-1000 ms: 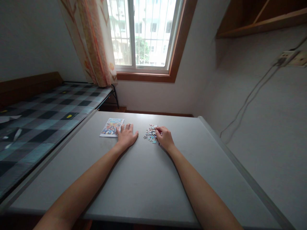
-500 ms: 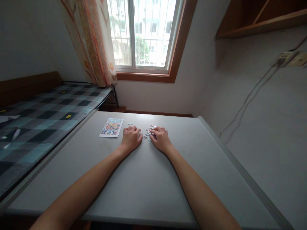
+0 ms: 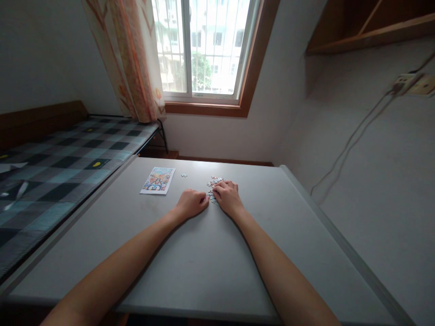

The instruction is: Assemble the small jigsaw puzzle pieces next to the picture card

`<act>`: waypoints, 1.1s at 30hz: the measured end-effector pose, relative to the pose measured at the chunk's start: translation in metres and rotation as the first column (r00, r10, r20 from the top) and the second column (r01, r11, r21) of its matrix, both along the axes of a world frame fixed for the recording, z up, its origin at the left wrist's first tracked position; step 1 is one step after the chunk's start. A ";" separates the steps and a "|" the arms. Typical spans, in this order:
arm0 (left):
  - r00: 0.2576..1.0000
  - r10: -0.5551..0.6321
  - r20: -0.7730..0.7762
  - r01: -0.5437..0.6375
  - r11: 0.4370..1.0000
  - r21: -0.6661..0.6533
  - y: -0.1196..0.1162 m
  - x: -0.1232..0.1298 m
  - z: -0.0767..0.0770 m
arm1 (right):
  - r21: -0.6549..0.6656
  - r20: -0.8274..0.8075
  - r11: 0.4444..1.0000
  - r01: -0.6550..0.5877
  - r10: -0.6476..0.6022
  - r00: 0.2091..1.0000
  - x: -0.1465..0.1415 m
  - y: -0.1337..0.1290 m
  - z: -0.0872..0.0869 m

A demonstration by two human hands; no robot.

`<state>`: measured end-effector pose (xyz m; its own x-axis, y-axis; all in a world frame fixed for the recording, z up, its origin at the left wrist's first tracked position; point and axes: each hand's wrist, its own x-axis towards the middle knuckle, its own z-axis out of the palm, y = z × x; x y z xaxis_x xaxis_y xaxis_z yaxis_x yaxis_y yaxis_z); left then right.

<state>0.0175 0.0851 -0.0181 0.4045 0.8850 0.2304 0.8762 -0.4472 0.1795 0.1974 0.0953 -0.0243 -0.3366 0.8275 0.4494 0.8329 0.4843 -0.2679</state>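
A small pile of puzzle pieces lies on the pale table, partly covered by my hands. My left hand rests at the pile's left edge, its fingers curled in; whatever they hold is too small to name. Over the right side of the pile lies my right hand, fingers bent and spread a little, touching pieces. One loose piece sits apart, beyond my left hand. Left of it a colourful printed picture sheet lies flat.
A bed with a checked cover runs along the table's left side. Behind the table are a curtain and a window. At the right, a cable hangs down the wall below a wooden shelf.
My left hand has moved right and slightly nearer to me, up to the pile, and its fingers have curled in. My right hand has barely shifted.
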 end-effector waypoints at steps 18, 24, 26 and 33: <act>0.933 0.013 0.358 0.015 0.997 -0.078 0.003 -0.002 -0.001 | -0.080 -0.261 0.997 -0.023 0.001 0.965 0.001 0.009 -0.009; 0.451 0.146 0.881 0.215 0.940 -0.266 0.008 0.002 -0.006 | 0.049 -0.435 0.990 -0.134 0.142 0.889 -0.003 0.006 0.000; 0.395 0.148 0.907 0.281 0.920 -0.273 0.009 0.002 -0.005 | 0.074 -0.431 0.984 -0.161 0.178 0.884 -0.005 0.003 0.004; 0.340 0.154 0.928 0.323 0.908 -0.269 0.010 -0.001 -0.007 | 0.104 -0.408 0.975 -0.199 0.224 0.885 -0.010 -0.003 0.009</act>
